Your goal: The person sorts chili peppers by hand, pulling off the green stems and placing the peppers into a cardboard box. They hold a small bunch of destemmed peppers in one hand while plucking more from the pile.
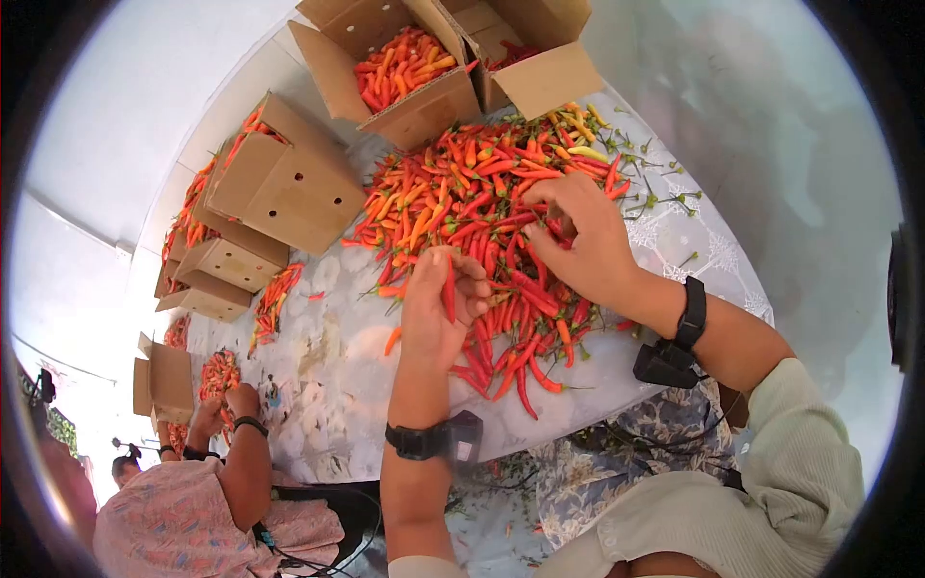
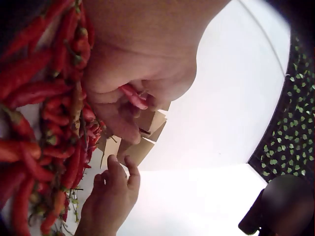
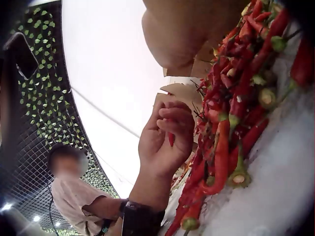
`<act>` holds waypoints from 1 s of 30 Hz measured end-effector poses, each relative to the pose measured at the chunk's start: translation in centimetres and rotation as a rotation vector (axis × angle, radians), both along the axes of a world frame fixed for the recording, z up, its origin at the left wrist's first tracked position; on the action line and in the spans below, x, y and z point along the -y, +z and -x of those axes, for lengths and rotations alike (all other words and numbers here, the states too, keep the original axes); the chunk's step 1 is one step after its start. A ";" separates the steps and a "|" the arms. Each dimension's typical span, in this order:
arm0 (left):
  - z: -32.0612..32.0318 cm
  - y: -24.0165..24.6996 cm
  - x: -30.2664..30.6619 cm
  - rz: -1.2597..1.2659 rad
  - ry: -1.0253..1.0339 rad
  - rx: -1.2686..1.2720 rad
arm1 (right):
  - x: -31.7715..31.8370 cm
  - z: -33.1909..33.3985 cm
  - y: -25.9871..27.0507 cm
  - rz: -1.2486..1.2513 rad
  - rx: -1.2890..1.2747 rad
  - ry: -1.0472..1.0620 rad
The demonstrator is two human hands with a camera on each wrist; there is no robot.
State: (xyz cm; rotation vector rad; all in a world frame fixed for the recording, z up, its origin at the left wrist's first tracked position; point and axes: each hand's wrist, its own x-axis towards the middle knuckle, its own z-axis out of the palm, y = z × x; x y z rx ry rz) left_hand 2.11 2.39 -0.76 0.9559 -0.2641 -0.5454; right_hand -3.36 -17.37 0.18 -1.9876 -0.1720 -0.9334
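My left hand (image 1: 434, 308) is palm up at the near edge of the chili heap (image 1: 501, 193), fingers curled round a red chili (image 1: 449, 291). In the left wrist view that hand (image 2: 142, 59) has the chili (image 2: 132, 95) between its fingers, partly hidden; the right wrist view shows the left hand (image 3: 166, 140) with the chili's tip (image 3: 171, 138) below the fingers. My right hand (image 1: 590, 241) hovers at the heap's right side, thumb and forefinger bent and apart, nothing visible between them. In the left wrist view the right hand (image 2: 112, 196) has its fingertips spread.
Open cardboard boxes with chilies stand behind the heap (image 1: 424, 120) and at the left (image 1: 289, 188). Loose green stems (image 1: 679, 200) lie on the patterned tablecloth (image 1: 337, 385) at the right. Another person (image 1: 207, 511) handles chilies at the lower left.
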 end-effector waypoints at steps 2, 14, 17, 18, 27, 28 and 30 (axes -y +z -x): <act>0.3 0.1 0.2 -0.010 0.029 0.002 | 0.0 0.4 -0.2 0.152 -0.037 0.050; 0.5 0.5 0.5 -0.106 0.139 0.195 | -0.8 0.2 -1.9 -0.176 -0.336 0.423; 0.8 0.3 0.4 -0.204 0.217 0.234 | -0.8 -1.1 -2.9 -0.479 -0.272 0.498; 0.9 0.3 0.5 -0.227 0.234 0.249 | -0.9 -1.2 -3.2 -0.555 -0.290 0.558; 0.7 0.2 0.9 -0.358 0.362 0.638 | 0.0 -1.0 -2.0 -0.732 -0.438 0.676; 0.9 0.2 1.0 -0.389 0.372 0.674 | 0.1 -1.1 -2.3 -0.678 -0.431 0.661; 1.2 -0.1 0.9 -0.532 0.374 0.788 | 0.2 -0.9 -2.0 -0.677 -0.436 0.724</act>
